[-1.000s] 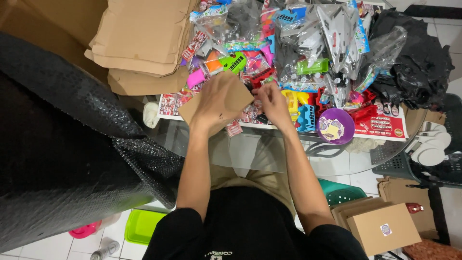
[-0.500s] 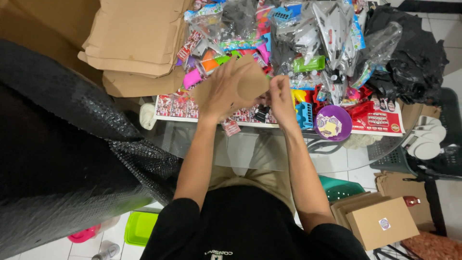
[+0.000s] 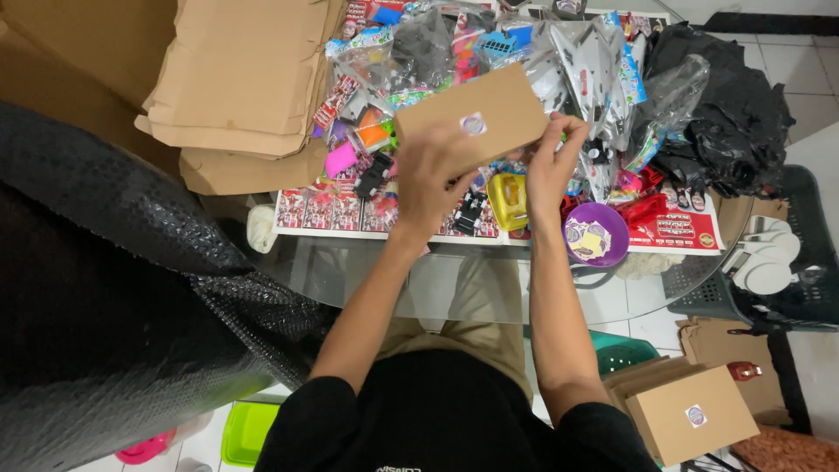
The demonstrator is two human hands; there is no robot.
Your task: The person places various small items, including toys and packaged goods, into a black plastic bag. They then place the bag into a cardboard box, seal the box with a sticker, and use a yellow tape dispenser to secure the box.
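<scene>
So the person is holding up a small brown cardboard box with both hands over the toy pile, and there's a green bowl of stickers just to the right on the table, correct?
Nearly. The head view shows both the left hand and the right hand holding the small brown cardboard box over the toy pile, but the bowl of stickers to the right is purple, not green.

Both forearms reach forward, raised; left hand (image 3: 434, 175) curls in a closed grip, right hand (image 3: 549, 166) pinches, fingers bent.
</scene>
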